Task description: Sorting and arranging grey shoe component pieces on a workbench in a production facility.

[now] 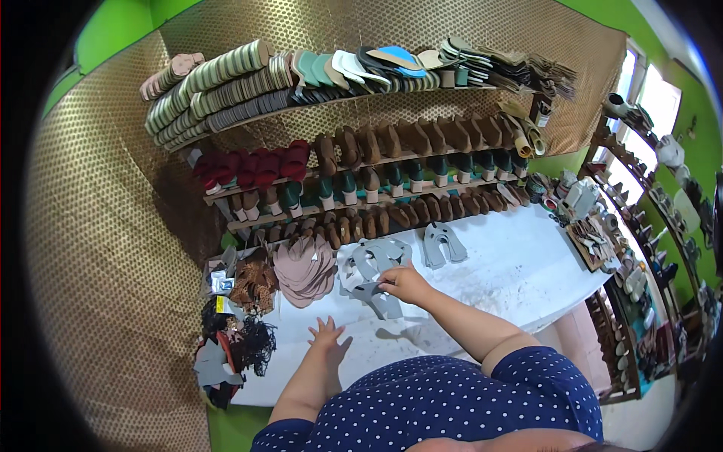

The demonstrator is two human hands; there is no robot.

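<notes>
Pinched between the fingers of my right hand point(407, 285) is a grey shoe upper piece point(379, 300), a curved flat cut-out raised at the near side of a pile. Several similar grey upper pieces point(374, 258) lie overlapping just beyond it. One more grey cut-out point(444, 245), shaped like an arch, rests apart to the right. My left hand point(326, 334) is over the white table with its fingers spread and nothing in them. Left of the grey pile sits a stack of pinkish-beige cut pieces point(304, 271).
Brown patterned pieces point(254, 282) and black stringy material point(256, 339) crowd the left end of the white table point(512, 264). Behind it, shelves carry red slippers point(271, 166), brown shoe forms point(422, 137) and stacked soles point(226, 71). A tray of scraps point(593, 242) stands at the right end.
</notes>
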